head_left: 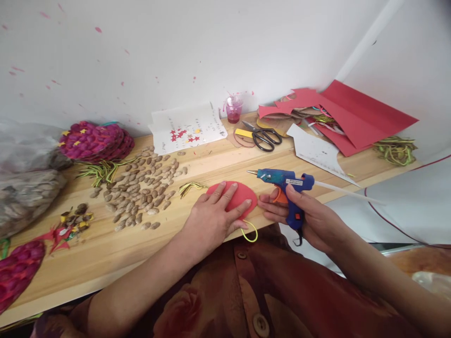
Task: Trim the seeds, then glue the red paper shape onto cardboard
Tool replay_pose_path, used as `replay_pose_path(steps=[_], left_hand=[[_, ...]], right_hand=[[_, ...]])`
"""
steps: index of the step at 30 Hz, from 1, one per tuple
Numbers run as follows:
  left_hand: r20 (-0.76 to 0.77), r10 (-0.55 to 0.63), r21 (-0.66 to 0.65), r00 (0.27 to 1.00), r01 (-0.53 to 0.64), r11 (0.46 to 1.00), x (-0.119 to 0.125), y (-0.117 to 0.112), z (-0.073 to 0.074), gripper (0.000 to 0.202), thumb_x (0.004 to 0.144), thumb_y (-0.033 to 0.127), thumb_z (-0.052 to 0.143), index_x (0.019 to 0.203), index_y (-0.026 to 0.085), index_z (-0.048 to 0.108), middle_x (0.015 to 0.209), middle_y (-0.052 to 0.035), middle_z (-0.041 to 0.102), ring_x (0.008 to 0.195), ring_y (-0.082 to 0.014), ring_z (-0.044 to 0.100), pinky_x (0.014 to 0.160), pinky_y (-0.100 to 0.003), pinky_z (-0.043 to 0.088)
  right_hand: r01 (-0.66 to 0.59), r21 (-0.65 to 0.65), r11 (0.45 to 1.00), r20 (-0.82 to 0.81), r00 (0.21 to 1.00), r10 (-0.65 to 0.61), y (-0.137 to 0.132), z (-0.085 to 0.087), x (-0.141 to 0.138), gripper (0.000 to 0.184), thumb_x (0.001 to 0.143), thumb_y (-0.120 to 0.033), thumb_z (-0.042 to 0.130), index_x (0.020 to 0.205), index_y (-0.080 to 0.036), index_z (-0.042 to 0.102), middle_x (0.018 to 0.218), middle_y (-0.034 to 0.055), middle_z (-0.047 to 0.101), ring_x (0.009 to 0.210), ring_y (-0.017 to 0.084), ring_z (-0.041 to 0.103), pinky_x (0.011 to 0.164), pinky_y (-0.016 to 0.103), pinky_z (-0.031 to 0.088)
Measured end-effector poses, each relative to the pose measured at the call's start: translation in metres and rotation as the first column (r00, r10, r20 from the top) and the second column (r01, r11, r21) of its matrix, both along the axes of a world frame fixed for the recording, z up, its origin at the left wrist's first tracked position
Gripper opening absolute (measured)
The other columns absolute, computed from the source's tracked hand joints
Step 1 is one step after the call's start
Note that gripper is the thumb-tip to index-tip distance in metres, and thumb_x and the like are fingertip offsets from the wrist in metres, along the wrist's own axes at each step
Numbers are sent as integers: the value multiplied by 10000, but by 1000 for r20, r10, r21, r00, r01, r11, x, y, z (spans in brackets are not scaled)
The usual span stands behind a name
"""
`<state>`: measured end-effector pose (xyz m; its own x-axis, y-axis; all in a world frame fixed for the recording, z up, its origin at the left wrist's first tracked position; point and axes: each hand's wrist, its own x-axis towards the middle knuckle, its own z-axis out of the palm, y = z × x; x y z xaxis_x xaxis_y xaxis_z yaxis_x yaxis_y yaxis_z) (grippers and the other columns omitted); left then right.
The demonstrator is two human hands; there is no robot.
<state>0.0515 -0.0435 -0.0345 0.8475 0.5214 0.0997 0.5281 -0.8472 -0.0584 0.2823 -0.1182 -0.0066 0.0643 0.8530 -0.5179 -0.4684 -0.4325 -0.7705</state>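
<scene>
My left hand point(214, 211) lies with its fingers spread flat on a red oval paper piece point(244, 191) near the table's front edge. A yellow-green cord loop point(252, 233) sticks out below the paper, and a green tassel point(190, 188) shows at its upper left. In my right hand point(313, 216) is a blue hot glue gun point(289, 180) with an orange trigger, held just right of the paper. Its metal nozzle points left above the table, and a long white glue stick point(348, 191) comes out of its back.
Many peanuts point(141, 188) are spread to the left. Behind are a paper sheet with small stars point(188, 131), a cup of red liquid point(233, 110) and black scissors point(264, 138). Red paper point(362, 112) lies back right. Purple decorated pieces point(95, 141) and plastic bags point(24, 188) stand left.
</scene>
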Motion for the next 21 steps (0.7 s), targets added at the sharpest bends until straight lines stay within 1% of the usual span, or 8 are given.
replay_pose_path(steps=[7, 9, 14, 18, 19, 20, 21], left_hand=[[12, -22, -16, 1000, 22, 1000, -1, 1, -3, 520, 960, 591, 424, 1472, 500, 413, 1576, -124, 408, 1392, -406, 439, 999, -520, 433], [19, -26, -24, 999, 27, 999, -1, 1, -4, 525, 959, 592, 428, 1476, 504, 401, 1578, -123, 403, 1399, -414, 424, 1002, -524, 423], [34, -39, -45, 999, 40, 998, -2, 1, -4, 505, 950, 590, 455, 1451, 527, 428, 1578, -119, 401, 1401, -436, 410, 999, -542, 416], [45, -60, -64, 997, 63, 996, -5, 2, -3, 514, 935, 584, 495, 1441, 566, 408, 1598, -100, 374, 1413, -453, 389, 990, -560, 421], [48, -67, -72, 997, 70, 995, -6, 3, -4, 524, 937, 584, 491, 1452, 563, 392, 1603, -96, 369, 1419, -454, 382, 984, -560, 426], [53, -69, -83, 996, 73, 994, -7, 3, -4, 544, 946, 581, 477, 1477, 536, 369, 1606, -96, 365, 1426, -445, 376, 983, -551, 434], [58, -64, -98, 996, 70, 993, -8, 3, -6, 572, 959, 575, 455, 1512, 480, 344, 1608, -104, 363, 1435, -424, 372, 989, -535, 441]], right_hand=[[46, -8, 999, -30, 998, -46, 0, -1, -2, 315, 814, -514, 722, 969, -242, 685, 1107, 62, 744, 1036, 249, 723, 899, 350, 585], [44, -5, 999, -30, 999, -44, -1, -3, -1, 316, 823, -515, 713, 977, -240, 687, 1112, 59, 741, 1028, 243, 725, 897, 344, 586], [29, -8, 1000, -38, 999, -29, -1, -6, 1, 310, 845, -521, 685, 983, -243, 698, 1110, 52, 740, 1057, 245, 715, 942, 369, 570], [14, -3, 1000, -25, 1000, -14, 0, -5, 1, 313, 869, -524, 652, 952, -227, 708, 1146, 70, 736, 1087, 257, 704, 965, 381, 560], [12, -5, 1000, -22, 1000, -12, 0, -4, 1, 315, 872, -524, 648, 948, -225, 708, 1150, 76, 737, 1096, 262, 701, 962, 381, 561], [11, -7, 1000, -19, 1000, -11, 0, -4, 2, 314, 873, -524, 646, 947, -225, 705, 1152, 80, 738, 1105, 267, 698, 956, 382, 565], [11, -11, 1000, -17, 1000, -12, 0, -4, 2, 314, 874, -525, 645, 948, -225, 702, 1155, 83, 738, 1112, 272, 695, 949, 383, 569]])
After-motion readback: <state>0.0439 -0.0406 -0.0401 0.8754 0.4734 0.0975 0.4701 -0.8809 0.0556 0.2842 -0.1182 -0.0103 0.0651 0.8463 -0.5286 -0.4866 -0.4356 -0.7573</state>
